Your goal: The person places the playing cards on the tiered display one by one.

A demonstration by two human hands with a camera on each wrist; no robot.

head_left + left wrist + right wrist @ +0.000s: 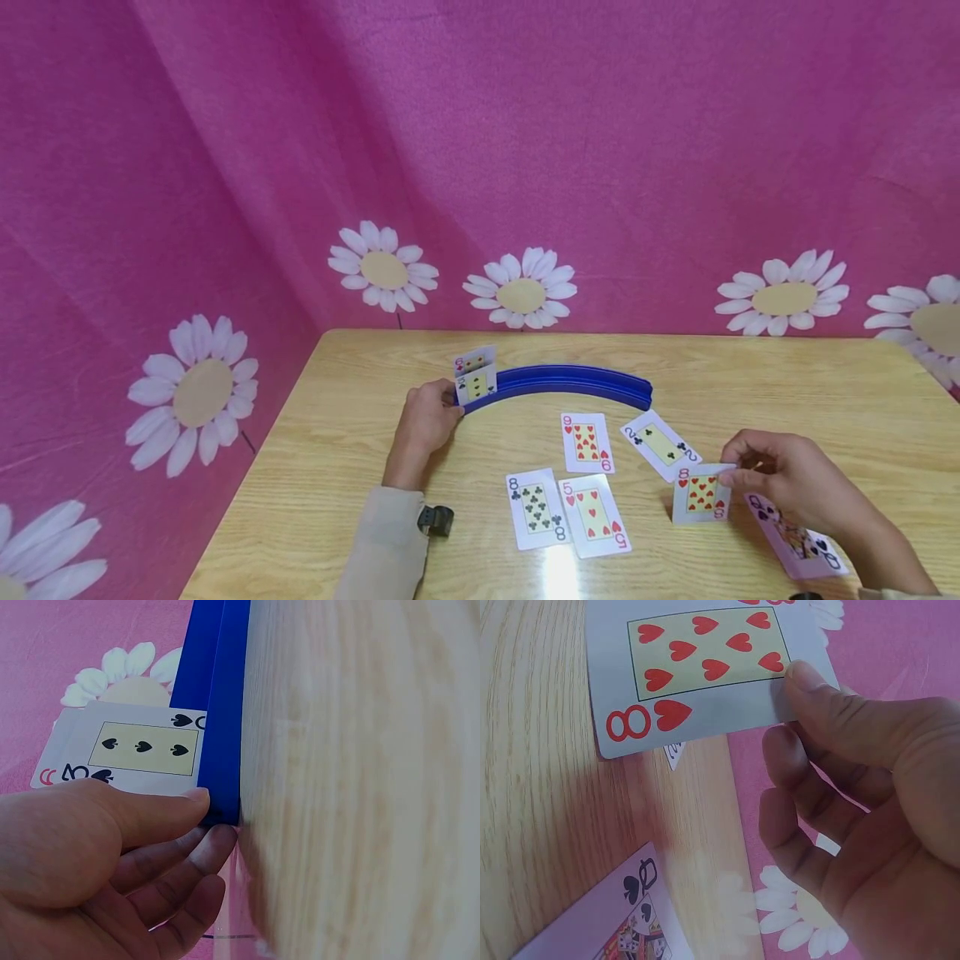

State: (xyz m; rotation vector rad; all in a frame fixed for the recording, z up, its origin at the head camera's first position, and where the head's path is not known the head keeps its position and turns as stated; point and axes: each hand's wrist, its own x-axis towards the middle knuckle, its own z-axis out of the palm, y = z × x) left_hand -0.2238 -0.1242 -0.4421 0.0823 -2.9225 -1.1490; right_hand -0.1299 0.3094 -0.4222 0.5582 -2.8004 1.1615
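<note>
My left hand point(426, 419) holds the left end of a curved blue card holder point(570, 380); in the left wrist view the thumb presses its front and fingertips sit beneath. Two playing cards stand in that end: a three of spades point(142, 746) in front and a red six point(473, 362) behind, mostly hidden. My right hand point(798, 479) pinches an eight of hearts point(701, 493) by its edge between thumb and fingers, raised above the table and face toward me. Below that hand lies a queen of spades point(793, 535), partly covered by it in the head view.
Face up on the wooden table point(315, 500) lie a nine of hearts point(588, 443), a two of clubs point(660, 446), an eight of clubs point(535, 510) and a five of hearts point(596, 517). A pink flowered cloth point(600, 167) hangs behind the table and at its left.
</note>
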